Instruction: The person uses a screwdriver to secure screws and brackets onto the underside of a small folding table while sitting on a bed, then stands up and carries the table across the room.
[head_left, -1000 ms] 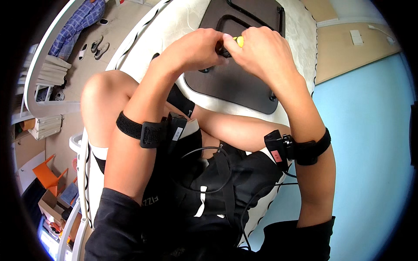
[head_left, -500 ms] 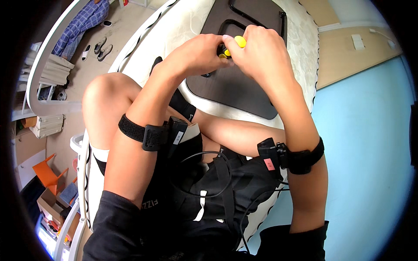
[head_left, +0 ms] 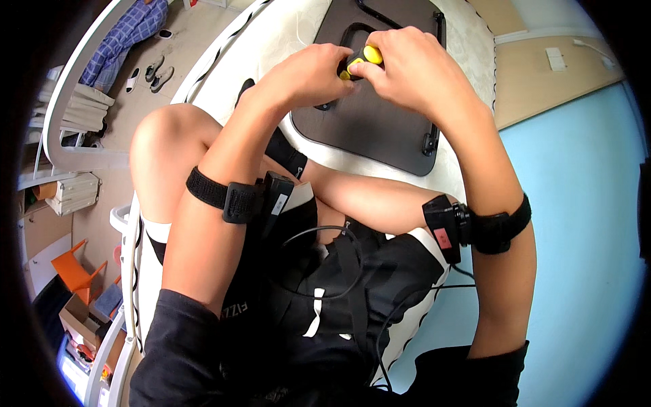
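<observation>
Both hands meet over an overturned folding table [head_left: 366,136] with a dark underside and black tubular legs [head_left: 354,30]. Between them is a small black and yellow object [head_left: 357,63] with a rounded yellow end; its exact kind cannot be made out. My left hand [head_left: 315,73] curls round its left part, its fingers mostly hidden. My right hand [head_left: 405,64] is closed at the rounded yellow end, thumb pressed against the object's side. Black strapped devices [head_left: 274,197] sit on both forearms.
The table lies on a pale mattress [head_left: 288,41] in front of my crossed legs. A white bed rail [head_left: 88,159] curves along the left, with floor, shoes [head_left: 161,78] and an orange chair [head_left: 73,268] beyond. A person's checked trousers [head_left: 129,41] show upper left. At right stands a light blue wall [head_left: 563,224].
My right hand has shifted slightly up, with its forearm swung outward to the right. More of the black and yellow object shows between the hands. My left hand has moved slightly up.
</observation>
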The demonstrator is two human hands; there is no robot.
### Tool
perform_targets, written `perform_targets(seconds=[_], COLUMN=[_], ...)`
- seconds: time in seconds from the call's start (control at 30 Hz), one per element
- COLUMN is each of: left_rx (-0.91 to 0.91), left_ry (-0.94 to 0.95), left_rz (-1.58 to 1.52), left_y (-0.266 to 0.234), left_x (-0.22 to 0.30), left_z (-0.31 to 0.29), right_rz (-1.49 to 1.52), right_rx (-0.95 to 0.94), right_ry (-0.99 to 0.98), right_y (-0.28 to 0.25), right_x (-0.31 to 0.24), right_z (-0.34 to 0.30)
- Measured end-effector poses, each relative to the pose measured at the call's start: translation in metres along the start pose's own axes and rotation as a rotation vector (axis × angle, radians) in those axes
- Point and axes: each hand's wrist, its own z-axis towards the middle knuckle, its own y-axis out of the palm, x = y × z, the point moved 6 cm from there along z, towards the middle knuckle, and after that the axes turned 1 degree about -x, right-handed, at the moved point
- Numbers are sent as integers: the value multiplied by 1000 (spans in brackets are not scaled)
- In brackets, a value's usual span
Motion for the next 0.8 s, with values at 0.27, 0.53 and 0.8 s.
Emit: perform_targets(seconds=[0.27, 0.53, 0.8], left_rx=[-26, -60, -11], left_ry=[-5, -24, -23], left_rz=[-17, -24, 12], left_y=[5, 4, -2], left_x=[-11, -5, -12], left_z=[4, -2, -8], right_rz=[27, 64, 293], right_rx=[52, -66, -202], right_ry=[222, 415, 395], right_y=[9, 16, 12], right_x=[5, 7, 15], right_z=[5, 6, 3])
